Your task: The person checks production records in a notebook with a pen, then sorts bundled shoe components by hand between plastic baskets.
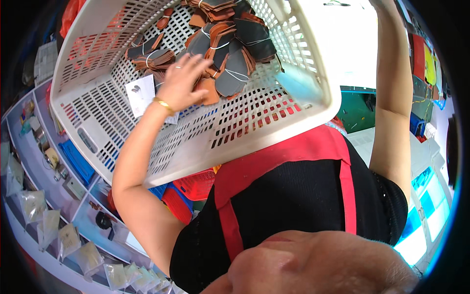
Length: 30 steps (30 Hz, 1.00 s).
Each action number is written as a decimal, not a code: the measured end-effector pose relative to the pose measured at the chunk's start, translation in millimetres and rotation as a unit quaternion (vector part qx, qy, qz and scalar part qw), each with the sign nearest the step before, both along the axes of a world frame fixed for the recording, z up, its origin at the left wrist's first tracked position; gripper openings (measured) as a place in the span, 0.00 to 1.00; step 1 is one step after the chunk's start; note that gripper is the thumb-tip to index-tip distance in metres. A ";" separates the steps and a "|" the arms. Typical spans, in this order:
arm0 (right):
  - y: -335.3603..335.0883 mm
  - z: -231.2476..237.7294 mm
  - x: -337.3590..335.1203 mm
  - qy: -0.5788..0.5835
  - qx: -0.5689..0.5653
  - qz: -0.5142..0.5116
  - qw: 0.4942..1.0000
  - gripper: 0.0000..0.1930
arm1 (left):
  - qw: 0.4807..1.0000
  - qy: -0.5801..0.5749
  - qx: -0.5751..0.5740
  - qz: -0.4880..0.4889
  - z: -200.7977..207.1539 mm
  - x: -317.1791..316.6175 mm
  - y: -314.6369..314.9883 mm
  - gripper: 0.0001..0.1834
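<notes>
My left hand (185, 82) reaches into a large white plastic basket (254, 153) with slotted walls. Its fingers are spread and slightly blurred over bundles of cut leather pieces, and nothing shows in its grasp. A dark grey bundle (232, 78) with brown edges, tied with a white band, lies just right of the fingers. Beside the thumb is a loose brown leather piece (210, 92). Left of the wrist rests a white paper slip (141, 95) with a small picture on it. My right arm stretches up past the top edge, so that hand is out of sight.
Several more banded leather bundles (155, 60) lie deeper in the basket. A bright white surface (352, 44) stands to its right. Below it are red and blue plastic bins (195, 185). Shelving with small parts and clear bags (68, 240) lines the left side.
</notes>
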State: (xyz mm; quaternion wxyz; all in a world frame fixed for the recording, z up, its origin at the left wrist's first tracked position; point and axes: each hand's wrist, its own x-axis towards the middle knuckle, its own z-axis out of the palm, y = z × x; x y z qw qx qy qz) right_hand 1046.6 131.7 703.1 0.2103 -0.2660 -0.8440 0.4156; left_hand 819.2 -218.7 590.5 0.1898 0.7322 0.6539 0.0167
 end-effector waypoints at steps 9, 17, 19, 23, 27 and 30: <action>-69.0 19.0 22.7 0.024 0.117 0.163 0.979 0.14 | 0.930 0.262 -0.252 0.055 22.9 -87.2 2.3 0.11; -112.8 7.2 -12.8 0.030 0.185 0.166 0.968 0.17 | 0.942 0.186 -0.056 0.275 -123.4 -174.7 110.0 0.19; -118.0 -1.6 -0.2 -0.011 0.224 0.115 0.968 0.15 | 0.929 0.199 -0.008 0.311 -141.4 -141.0 134.7 0.16; -112.2 -11.8 9.3 0.034 0.173 0.105 0.979 0.12 | 0.956 0.192 0.134 0.178 -121.7 -115.1 137.8 0.15; -110.7 -10.5 1.8 0.051 0.188 0.113 0.974 0.12 | 0.972 0.051 0.117 0.196 -135.0 -107.2 170.3 0.22; -112.2 -14.7 0.0 0.055 0.165 0.119 0.978 0.12 | 0.956 0.102 0.020 0.276 -134.5 -108.4 179.6 0.21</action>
